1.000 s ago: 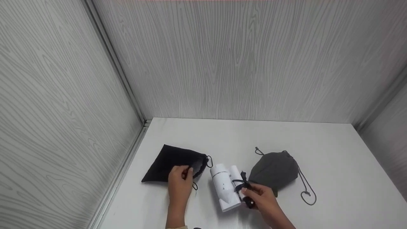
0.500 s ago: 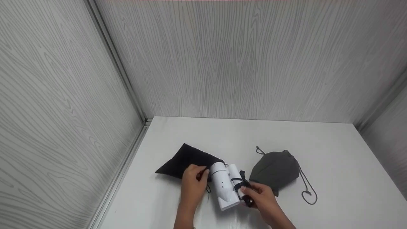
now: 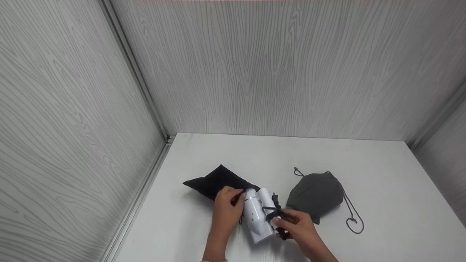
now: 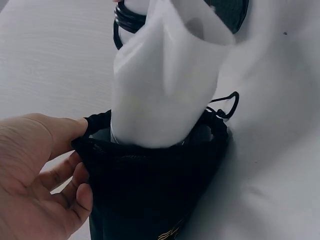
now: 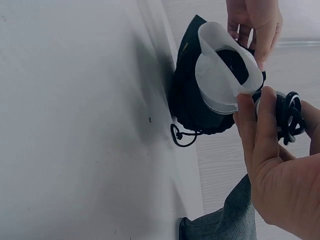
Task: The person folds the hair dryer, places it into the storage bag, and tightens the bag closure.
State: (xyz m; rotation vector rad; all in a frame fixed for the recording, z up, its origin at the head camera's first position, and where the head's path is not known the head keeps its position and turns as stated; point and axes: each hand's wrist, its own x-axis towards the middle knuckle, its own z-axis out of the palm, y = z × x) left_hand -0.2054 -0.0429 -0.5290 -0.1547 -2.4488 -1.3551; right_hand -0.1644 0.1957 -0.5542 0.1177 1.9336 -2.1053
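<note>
My right hand point(image 3: 300, 227) grips a folded white hair dryer point(image 3: 255, 218) by its handle, where a black power cord point(image 4: 129, 20) is bundled. With thumb and fingers, my left hand point(image 3: 226, 209) pinches the mouth edge of a black drawstring pouch point(image 3: 218, 182). In the left wrist view one end of the dryer is inside the pouch mouth, hidden by the cloth, while its flared white nozzle point(image 4: 200, 35) sticks out. Seen from the right wrist, the pouch point(image 5: 187, 95) surrounds the dryer's lower end and a drawstring loop point(image 5: 184, 140) hangs beside it.
Right of my hands lies a grey drawstring pouch point(image 3: 315, 194), its cord point(image 3: 353, 220) trailing to the right. The white table point(image 3: 386, 174) meets grey wood-grain panels point(image 3: 273, 72) at the back and sides.
My left hand has brought the black pouch rightward to the hair dryer, and the dryer's far end has entered its mouth. The right hand has stayed nearly in place, tilting the dryer slightly.
</note>
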